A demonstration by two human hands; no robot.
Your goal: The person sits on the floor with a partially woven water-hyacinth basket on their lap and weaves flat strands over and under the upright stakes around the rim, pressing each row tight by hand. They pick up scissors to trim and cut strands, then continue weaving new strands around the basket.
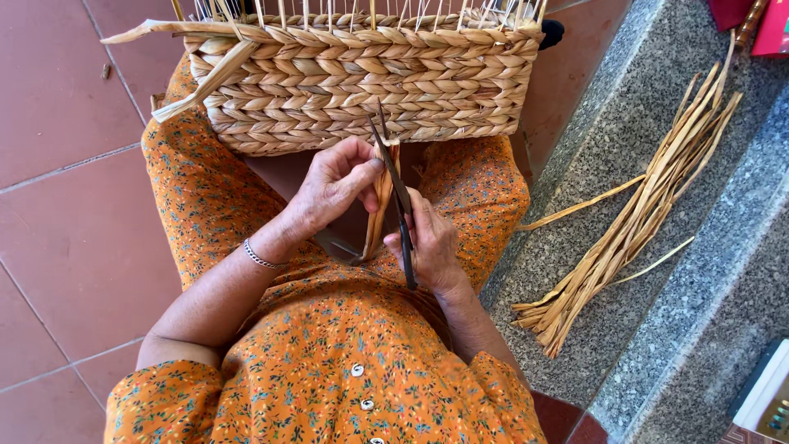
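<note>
A woven straw basket (362,78) rests on my knees, its braided wall facing me, with loose upright strands along its rim. My left hand (333,185) pinches a flat dried straw strip (380,205) that hangs down from the basket's lower edge. My right hand (431,242) grips dark scissors (400,201), their blades pointing up along the strip toward the basket.
A bundle of dried straw strips (637,218) lies on the grey stone step (608,164) to my right. Red floor tiles (66,205) spread to the left. A pink object (772,29) sits at the top right corner, and a box corner (768,399) shows at the bottom right.
</note>
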